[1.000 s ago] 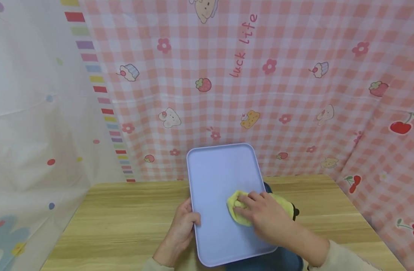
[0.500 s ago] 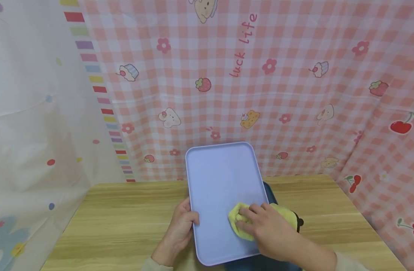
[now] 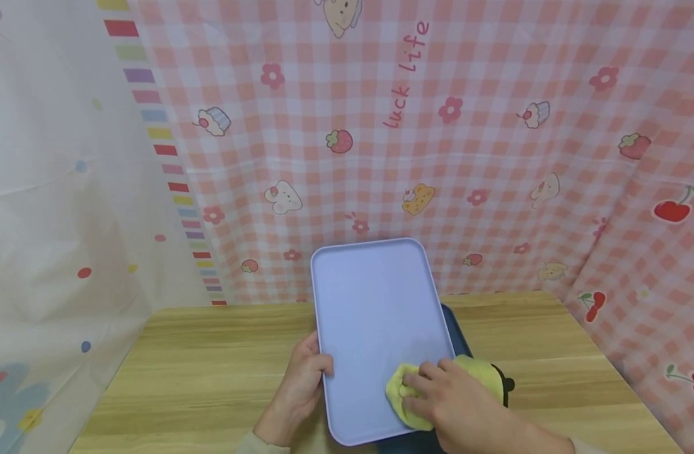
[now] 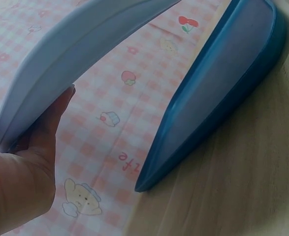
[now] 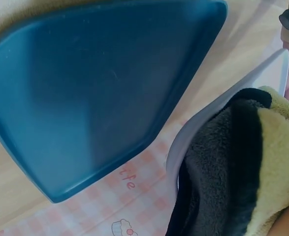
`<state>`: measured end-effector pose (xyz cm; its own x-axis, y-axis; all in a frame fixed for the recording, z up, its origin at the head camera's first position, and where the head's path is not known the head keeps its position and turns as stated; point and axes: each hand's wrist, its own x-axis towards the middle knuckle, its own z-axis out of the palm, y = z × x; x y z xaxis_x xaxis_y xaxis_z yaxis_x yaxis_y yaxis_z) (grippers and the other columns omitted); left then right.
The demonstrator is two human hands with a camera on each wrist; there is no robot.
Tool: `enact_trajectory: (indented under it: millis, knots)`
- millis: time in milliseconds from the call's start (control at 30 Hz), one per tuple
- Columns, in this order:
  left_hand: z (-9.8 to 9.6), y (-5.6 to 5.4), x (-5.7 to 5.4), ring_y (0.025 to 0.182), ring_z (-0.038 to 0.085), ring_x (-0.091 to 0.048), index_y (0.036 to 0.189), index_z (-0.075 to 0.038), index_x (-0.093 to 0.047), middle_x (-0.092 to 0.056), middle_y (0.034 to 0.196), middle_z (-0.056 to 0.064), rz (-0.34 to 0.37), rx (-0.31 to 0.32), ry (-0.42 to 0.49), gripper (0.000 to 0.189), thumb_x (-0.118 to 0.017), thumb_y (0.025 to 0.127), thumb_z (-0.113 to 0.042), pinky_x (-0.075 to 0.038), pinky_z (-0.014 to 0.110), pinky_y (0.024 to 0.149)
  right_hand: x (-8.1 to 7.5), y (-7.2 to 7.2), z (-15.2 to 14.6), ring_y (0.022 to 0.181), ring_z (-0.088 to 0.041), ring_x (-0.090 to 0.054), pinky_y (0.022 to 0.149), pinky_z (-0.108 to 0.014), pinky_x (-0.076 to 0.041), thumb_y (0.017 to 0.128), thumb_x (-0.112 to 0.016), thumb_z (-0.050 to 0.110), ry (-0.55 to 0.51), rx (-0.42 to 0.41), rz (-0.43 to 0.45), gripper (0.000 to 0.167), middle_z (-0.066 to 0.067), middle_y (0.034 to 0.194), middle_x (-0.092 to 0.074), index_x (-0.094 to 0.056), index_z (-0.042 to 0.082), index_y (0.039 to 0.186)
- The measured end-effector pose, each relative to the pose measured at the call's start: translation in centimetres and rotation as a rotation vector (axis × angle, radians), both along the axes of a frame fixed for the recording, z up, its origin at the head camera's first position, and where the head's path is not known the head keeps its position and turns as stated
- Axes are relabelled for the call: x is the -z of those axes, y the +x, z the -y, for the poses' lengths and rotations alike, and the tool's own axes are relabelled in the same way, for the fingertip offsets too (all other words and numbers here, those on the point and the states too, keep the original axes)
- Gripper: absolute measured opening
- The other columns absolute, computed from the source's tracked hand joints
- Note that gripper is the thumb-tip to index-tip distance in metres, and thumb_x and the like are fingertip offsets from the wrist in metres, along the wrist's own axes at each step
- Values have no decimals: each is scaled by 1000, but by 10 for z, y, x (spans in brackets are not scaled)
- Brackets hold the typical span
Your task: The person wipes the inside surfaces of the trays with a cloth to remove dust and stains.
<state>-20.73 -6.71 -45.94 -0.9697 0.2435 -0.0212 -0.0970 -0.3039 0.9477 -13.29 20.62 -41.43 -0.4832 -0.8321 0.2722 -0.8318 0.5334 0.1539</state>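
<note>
My left hand (image 3: 298,384) grips the left rim of a lavender rectangular tray (image 3: 375,296), thumb over the front edge. In the left wrist view the tray (image 4: 60,64) is held up, tilted above the table. With bent fingers my right hand (image 3: 466,407) holds a bunched yellow cleaning cloth (image 3: 400,394) against the tray's lower right part. Seen from the right wrist, the cloth (image 5: 279,167) has a fuzzy dark grey side and black edging, and it hangs over the tray's rim. Part of the cloth is hidden under the right hand.
A dark blue tray (image 5: 105,83) lies on the wooden table (image 3: 210,372), mostly hidden behind the lavender tray in the head view. Behind the table hangs a pink checked curtain (image 3: 369,170); a white dotted curtain (image 3: 69,221) covers the left side.
My right hand has slid the cloth down the lavender tray, from around its right middle to near the lower right corner. The left hand and tray have stayed almost still.
</note>
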Motion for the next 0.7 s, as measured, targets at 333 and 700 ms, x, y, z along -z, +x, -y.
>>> enact_trajectory:
  millis: [333, 700]
  knots:
    - [0, 1, -1, 103, 23, -64, 137, 15, -51, -68, 115, 11, 4, 5, -9, 81, -44, 57, 12, -51, 32, 88, 9, 7, 1, 82, -9, -51, 66, -19, -31, 66, -80, 13, -64, -57, -89, 31, 7, 104, -69, -75, 27, 94]
    - [0, 1, 0, 105, 22, -65, 139, 15, -51, -68, 117, 12, 2, 3, -9, 83, -44, 56, 13, -51, 32, 89, 8, 9, -5, 78, -7, -44, 66, -18, -28, 66, -82, 17, -5, -30, -51, 29, 11, 98, -63, -74, 27, 92]
